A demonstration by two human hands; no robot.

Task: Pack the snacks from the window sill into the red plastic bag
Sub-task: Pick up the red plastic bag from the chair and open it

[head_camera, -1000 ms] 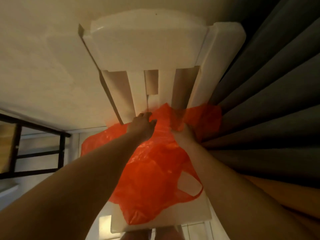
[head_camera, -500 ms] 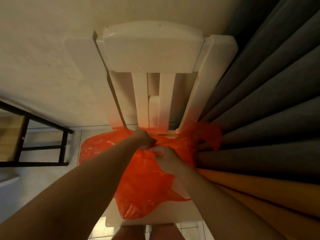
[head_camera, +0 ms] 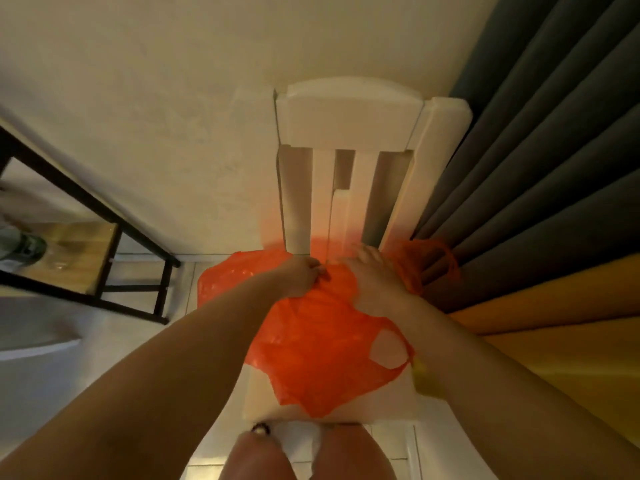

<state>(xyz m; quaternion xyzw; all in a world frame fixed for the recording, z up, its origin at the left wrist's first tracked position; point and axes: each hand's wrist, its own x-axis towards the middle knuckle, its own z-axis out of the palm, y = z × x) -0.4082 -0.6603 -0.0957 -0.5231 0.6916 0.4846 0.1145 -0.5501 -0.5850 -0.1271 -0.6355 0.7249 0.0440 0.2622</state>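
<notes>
White chair seat: red plastic bag flat; left hand pinches it, right hand spread flat.

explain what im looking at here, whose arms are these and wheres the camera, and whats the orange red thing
There is no machine here. The camera sits on a person's head and looks forward and down, so the two bare arms coming in from the bottom are that person's own. The wide lens bends the room, which is why the wall and curtain seem to lean.

The red plastic bag lies spread over the seat of a white chair that stands against the wall. One handle loop hangs off the seat toward the curtain. The left hand pinches a fold of the bag near the chair back. The right hand lies on the bag with its fingers stretched out, blurred, so a grip cannot be told. No snacks show yet.
</notes>
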